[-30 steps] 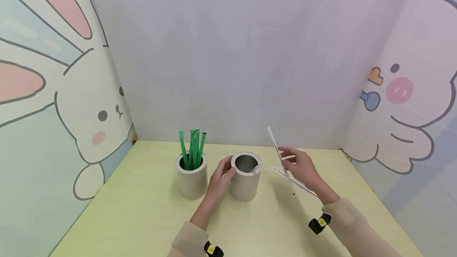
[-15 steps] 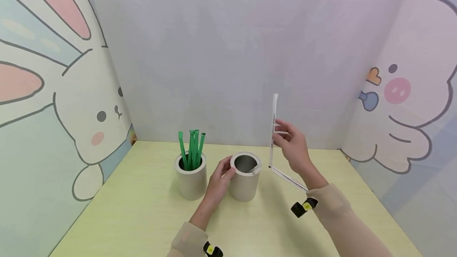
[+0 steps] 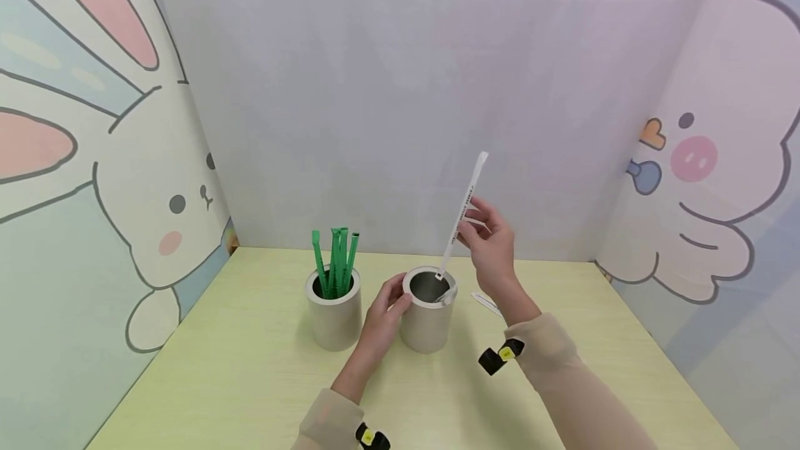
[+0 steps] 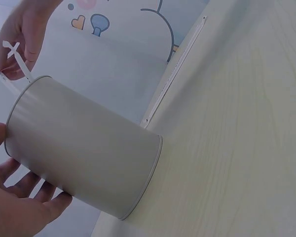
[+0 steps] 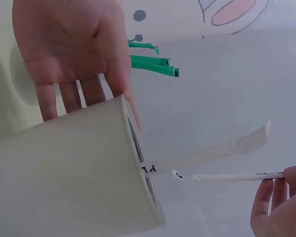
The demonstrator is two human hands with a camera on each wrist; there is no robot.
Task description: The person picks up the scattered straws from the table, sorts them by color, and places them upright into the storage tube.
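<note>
My left hand (image 3: 381, 317) grips the side of a beige cylindrical holder (image 3: 426, 328), thumb at the rim, fingers curved along its wall. Above it my right hand (image 3: 494, 248) pinches a white paper-wrapped straw (image 3: 471, 186) with printing on it. The straw leans up and to the right, its lower end over the holder's mouth in the head view. Another white wrapped straw (image 5: 202, 155) stands in this holder and sticks out past the rim. In the head view, its end (image 3: 447, 295) shows at the right of the rim.
A matching holder (image 3: 335, 325) with several green wrapped straws (image 3: 339, 262) stands to the left. One more white wrapped straw (image 4: 175, 74) lies on the table (image 3: 237, 380) to the right, partly hidden by the right arm in the head view. Cloth walls enclose the table.
My right hand has raised the white straw from the right of the table, turned it upright and carried it left to the holder's mouth. The left hand keeps its place.
</note>
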